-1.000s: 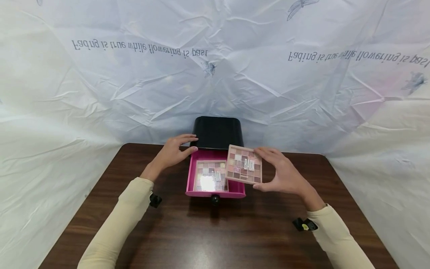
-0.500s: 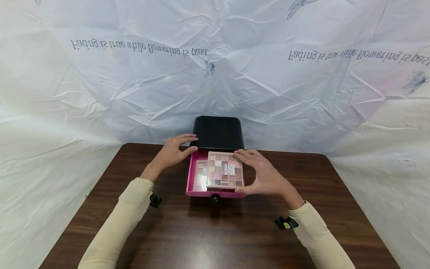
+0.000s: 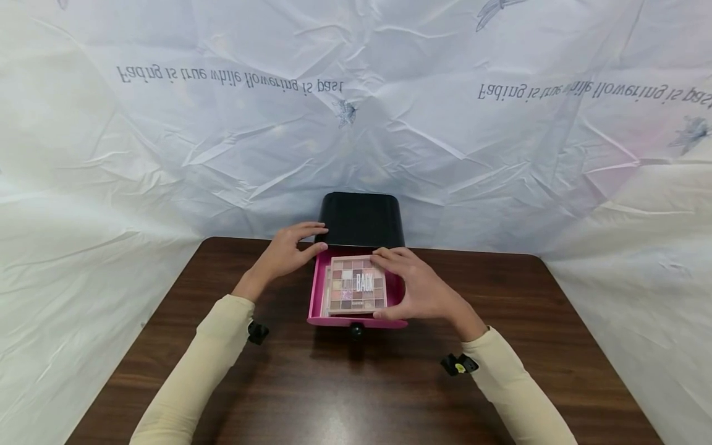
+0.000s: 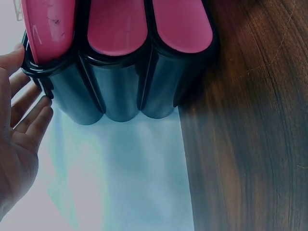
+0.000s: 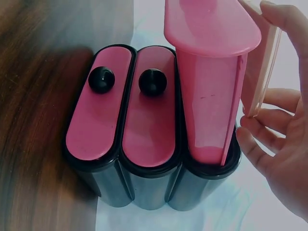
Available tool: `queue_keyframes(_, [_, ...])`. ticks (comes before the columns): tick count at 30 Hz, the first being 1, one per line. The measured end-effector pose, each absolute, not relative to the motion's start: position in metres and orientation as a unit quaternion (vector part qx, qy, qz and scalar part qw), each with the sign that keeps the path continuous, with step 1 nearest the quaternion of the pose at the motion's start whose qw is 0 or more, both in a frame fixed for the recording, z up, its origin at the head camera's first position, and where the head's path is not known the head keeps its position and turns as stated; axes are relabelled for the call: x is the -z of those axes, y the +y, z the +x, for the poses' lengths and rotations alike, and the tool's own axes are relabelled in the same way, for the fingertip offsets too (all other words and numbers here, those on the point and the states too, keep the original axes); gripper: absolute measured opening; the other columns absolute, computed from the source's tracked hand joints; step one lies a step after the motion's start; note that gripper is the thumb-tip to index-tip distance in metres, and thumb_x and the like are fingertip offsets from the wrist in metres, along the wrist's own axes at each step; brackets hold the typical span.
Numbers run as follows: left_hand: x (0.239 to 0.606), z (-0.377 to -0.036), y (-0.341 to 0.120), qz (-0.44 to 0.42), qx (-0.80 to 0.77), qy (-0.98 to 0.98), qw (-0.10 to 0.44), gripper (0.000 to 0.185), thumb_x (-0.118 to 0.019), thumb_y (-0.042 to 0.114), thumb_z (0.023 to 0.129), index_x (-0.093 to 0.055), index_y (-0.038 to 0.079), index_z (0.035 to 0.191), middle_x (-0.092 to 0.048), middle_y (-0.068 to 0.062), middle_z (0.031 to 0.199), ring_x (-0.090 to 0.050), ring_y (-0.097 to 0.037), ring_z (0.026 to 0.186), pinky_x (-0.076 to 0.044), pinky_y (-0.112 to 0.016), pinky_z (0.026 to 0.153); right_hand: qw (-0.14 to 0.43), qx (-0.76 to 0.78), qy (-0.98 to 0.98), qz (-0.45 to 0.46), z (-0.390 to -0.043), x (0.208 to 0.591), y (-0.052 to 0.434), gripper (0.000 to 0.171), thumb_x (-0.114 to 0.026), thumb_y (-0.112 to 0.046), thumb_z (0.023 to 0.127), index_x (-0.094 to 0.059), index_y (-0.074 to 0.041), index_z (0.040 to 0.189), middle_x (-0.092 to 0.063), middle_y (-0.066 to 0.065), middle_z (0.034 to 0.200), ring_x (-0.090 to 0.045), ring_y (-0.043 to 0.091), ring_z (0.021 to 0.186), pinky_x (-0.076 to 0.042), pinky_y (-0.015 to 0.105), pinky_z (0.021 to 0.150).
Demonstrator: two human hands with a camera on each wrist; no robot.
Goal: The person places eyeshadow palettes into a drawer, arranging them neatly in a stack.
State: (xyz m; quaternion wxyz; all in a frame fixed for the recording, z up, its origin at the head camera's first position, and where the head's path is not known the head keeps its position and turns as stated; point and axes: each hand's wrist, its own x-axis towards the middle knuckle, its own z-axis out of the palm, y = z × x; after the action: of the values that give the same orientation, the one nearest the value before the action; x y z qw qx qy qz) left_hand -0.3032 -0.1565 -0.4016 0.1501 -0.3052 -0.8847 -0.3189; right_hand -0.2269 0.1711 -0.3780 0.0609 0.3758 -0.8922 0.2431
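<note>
My right hand [image 3: 423, 290] pinches an eyeshadow palette [image 3: 356, 283] by its right side, fingers at the far edge and thumb at the near one. The palette has a clear lid marked "BACK" and overlaps the pulled-out pink drawer [image 3: 356, 321]. Beneath it, the edge of a second palette [image 3: 326, 300] shows inside that drawer. In the right wrist view the held palette [image 5: 260, 62] appears edge-on beside the drawer. My left hand [image 3: 286, 250] rests its fairly straight fingertips against the left side of the black cabinet [image 3: 361, 219].
Below the pulled-out drawer, the cabinet has two closed pink drawers [image 5: 149, 120] with round black knobs [image 5: 153, 82]. It stands at the back of the brown wooden table [image 3: 334, 395], close to a hanging white printed sheet [image 3: 267, 136].
My right hand has carried the palette leftward and lower, from the drawer's right side to over the second palette, which is now mostly covered. The left hand stays at the cabinet.
</note>
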Motion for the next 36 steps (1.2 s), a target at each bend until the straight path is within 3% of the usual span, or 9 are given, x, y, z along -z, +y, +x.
queue_keyframes(8, [0.402,-0.303,-0.157,-0.311,0.317,-0.882,0.158,0.046,-0.070,0.036,0.098,-0.067,0.012,0.137,-0.061,-0.010,0.143,-0.060,-0.031,0.129,-0.047,-0.053,0.108,0.047,-0.231,-0.888,0.395,-0.231,0.377,0.166,0.101,-0.084,-0.059,0.071,-0.048,-0.015,0.154,-0.041,0.009,0.161,-0.036,0.027,0.144,-0.045,0.054,0.110])
queue_keyframes(15, [0.402,-0.303,-0.158,-0.308,0.315,-0.885,0.153,0.046,-0.070,0.036,0.098,-0.067,0.013,0.137,-0.060,-0.009,0.144,-0.060,-0.030,0.129,-0.047,-0.052,0.108,0.040,-0.249,-0.875,0.413,-0.233,0.378,0.166,0.103,-0.082,-0.068,0.070,-0.049,-0.019,0.154,-0.040,0.002,0.162,-0.034,0.021,0.143,-0.045,0.054,0.110])
queue_keyframes(19, [0.401,-0.302,-0.158,-0.306,0.319,-0.885,0.147,0.046,-0.070,0.037,0.098,-0.066,0.013,0.138,-0.060,-0.009,0.145,-0.059,-0.030,0.130,-0.046,-0.052,0.108,0.050,-0.288,-0.862,0.415,-0.232,0.377,0.171,0.099,-0.087,-0.060,0.070,-0.053,-0.016,0.151,-0.037,0.000,0.164,-0.032,0.021,0.144,-0.044,0.058,0.109])
queue_keyframes(27, [0.401,-0.302,-0.157,-0.304,0.320,-0.886,0.145,0.046,-0.070,0.037,0.098,-0.066,0.013,0.138,-0.060,-0.009,0.145,-0.058,-0.030,0.131,-0.045,-0.053,0.110,0.127,-0.324,-0.853,0.389,-0.218,0.373,0.182,0.080,-0.091,-0.042,0.074,-0.061,-0.015,0.143,-0.057,-0.002,0.147,-0.050,0.019,0.132,-0.049,0.055,0.104])
queue_keyframes(33, [0.400,-0.301,-0.157,-0.302,0.322,-0.886,0.144,0.046,-0.069,0.038,0.099,-0.066,0.013,0.138,-0.060,-0.009,0.144,-0.057,-0.031,0.132,-0.045,-0.053,0.110,0.137,-0.345,-0.851,0.372,-0.197,0.382,0.185,0.076,-0.091,-0.039,0.075,-0.062,-0.015,0.140,-0.064,0.000,0.134,-0.060,0.020,0.116,-0.058,0.046,0.091])
queue_keyframes(36, [0.400,-0.301,-0.157,-0.302,0.324,-0.885,0.144,0.046,-0.070,0.037,0.099,-0.067,0.012,0.138,-0.060,-0.009,0.144,-0.058,-0.030,0.132,-0.045,-0.052,0.110,0.140,-0.353,-0.847,0.372,-0.186,0.387,0.184,0.073,-0.091,-0.039,0.076,-0.064,-0.014,0.139,-0.066,0.000,0.132,-0.062,0.022,0.112,-0.058,0.045,0.091])
